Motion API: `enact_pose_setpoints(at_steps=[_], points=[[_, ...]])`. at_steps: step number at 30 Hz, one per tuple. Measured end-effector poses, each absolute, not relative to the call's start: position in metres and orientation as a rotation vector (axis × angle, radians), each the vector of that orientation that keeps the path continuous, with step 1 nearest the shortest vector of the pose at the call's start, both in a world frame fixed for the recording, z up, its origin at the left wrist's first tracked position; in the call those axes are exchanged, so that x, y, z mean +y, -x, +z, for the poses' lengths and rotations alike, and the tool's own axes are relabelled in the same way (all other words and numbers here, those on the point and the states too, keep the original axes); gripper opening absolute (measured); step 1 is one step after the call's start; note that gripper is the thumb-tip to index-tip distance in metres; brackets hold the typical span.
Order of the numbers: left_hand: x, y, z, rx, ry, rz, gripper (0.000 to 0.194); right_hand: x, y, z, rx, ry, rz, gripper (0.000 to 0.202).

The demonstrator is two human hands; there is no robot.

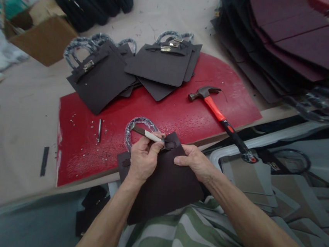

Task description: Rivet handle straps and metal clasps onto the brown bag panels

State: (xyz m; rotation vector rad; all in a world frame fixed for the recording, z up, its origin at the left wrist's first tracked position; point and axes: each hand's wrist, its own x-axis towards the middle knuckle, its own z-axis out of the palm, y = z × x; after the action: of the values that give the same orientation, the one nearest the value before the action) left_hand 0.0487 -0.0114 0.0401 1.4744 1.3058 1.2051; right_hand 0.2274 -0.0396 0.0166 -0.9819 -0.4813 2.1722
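Your left hand (143, 158) is closed around a slim white-handled tool (148, 135), pinching it between thumb and fingers with its tip set at the small strap loop (170, 144) near the top edge of the dark bag panel (164, 185). Your right hand (194, 163) lies flat with fingers pressed together on the panel's upper right, pinning it down. The panel rests partly on your lap and partly over the near edge of the red mat (165, 116), its wrapped handle (139, 125) arching up just behind the tool. To do this well, keep the right hand close beside the loop so the material cannot buckle, and work the tip with short, controlled pressure rather than a long push, angled away from your right fingers. Sliding the panel further onto the mat would probably give firmer backing than your lap. The hammer (216, 111) lies well apart to the right, and finished panels (161, 65) are stacked at the far side of the mat, with loose rivets (78, 123) scattered at its left.
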Motion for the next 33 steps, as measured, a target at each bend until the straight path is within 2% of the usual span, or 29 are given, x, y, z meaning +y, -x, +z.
enact_pose_setpoints(at_steps=[11, 18, 22, 27, 33], points=[[-0.014, -0.052, 0.036, 1.387, -1.610, 1.191, 0.014, -0.032, -0.228, 0.022, -0.554, 1.101, 2.125, 0.032], [0.003, -0.056, 0.038, 1.452, -1.674, 1.192, 0.014, -0.014, -0.229, 0.038, -0.859, 1.230, 2.030, 0.023], [0.006, -0.058, 0.030, 1.415, -1.771, 1.248, 0.013, -0.004, -0.227, 0.047, -1.399, 1.532, 1.582, 0.013], [0.003, -0.059, 0.016, 1.365, -1.945, 1.306, 0.014, -0.011, -0.219, 0.061, -2.021, 2.001, 0.887, 0.028], [0.000, -0.060, 0.012, 1.307, -2.046, 1.317, 0.008, -0.022, -0.228, 0.070, -2.325, 2.080, 0.609, 0.028]])
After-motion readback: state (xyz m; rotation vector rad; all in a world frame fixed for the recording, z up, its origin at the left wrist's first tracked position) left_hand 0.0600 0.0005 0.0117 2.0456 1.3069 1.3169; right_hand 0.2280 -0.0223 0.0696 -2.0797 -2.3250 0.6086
